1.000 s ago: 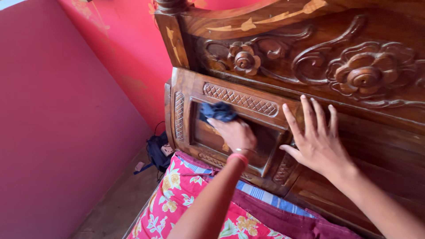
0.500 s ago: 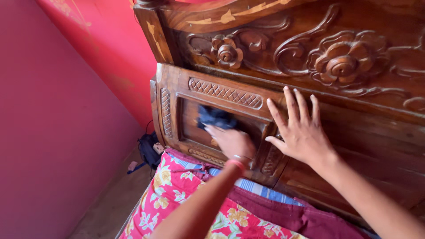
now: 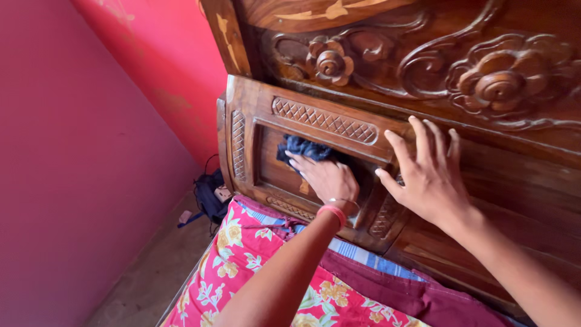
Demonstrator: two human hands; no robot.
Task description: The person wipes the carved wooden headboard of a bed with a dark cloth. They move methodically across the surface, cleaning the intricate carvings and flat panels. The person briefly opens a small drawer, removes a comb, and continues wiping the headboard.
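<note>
My left hand [image 3: 324, 177] presses a dark blue cloth [image 3: 301, 147] against the recessed panel of a carved wooden headboard [image 3: 315, 118]. A pink band and a thin bangle sit on that wrist. My right hand [image 3: 426, 172] rests flat with spread fingers on the wood ledge to the right of the recess, holding nothing. Carved flowers [image 3: 499, 79] and scrolls decorate the headboard above both hands.
A bed with a red floral sheet [image 3: 242, 272] and a maroon cloth [image 3: 411, 297] lies below my arms. Pink walls [image 3: 78, 151] close in on the left. A dark bag with cords [image 3: 209, 197] lies on the floor beside the headboard.
My left hand with the cloth has shifted slightly left inside the recess. My right hand has stayed flat on the ledge. The view has drifted a little.
</note>
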